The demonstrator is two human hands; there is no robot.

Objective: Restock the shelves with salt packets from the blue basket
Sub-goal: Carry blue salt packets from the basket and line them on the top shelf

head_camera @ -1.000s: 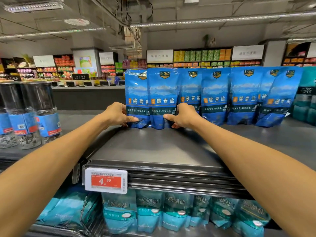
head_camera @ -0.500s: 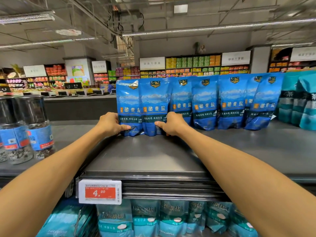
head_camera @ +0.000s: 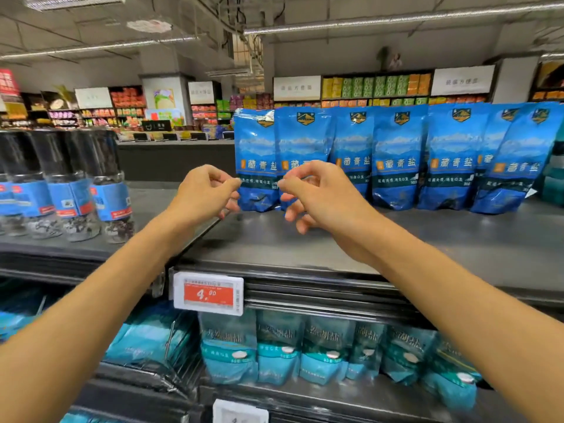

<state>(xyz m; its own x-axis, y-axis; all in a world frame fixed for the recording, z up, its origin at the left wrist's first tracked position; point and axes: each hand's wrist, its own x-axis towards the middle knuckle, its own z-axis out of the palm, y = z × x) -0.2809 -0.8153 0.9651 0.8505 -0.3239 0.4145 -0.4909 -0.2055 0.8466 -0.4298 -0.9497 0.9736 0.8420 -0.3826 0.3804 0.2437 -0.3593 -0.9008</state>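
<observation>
On the top shelf (head_camera: 335,248), just behind the red price tag (head_camera: 208,293), our row of blue salt packets (head_camera: 396,160) stood upright, shoulder to shoulder and leaning a little on one another. Our left hand (head_camera: 205,193) hung in the air in front of the leftmost packet (head_camera: 254,160), fingers loosely curled and grasping nothing. Our right hand (head_camera: 320,193) hovered just beside it, in front of the second packet (head_camera: 300,141), equally relaxed and empty. Left of the tag, the dark-capped grinder jars (head_camera: 91,184) sat in their own row; directly under it, paler teal packets (head_camera: 274,352) filled the shelf below. We could not see the blue basket anywhere.

We judged the step to be squaring up the newly placed packets. To do it well, we wanted the left pair pressed flush against their neighbours with labels facing out, bases flat so nothing slumped forward, and a light touch, since these pouches looked soft and ready to tip.

And the change from half a second before: both hands had been down at the bases of those two left packets, gripping them against the shelf. Now they were off and up, pulled back toward us, and the packets held their place unaided.
</observation>
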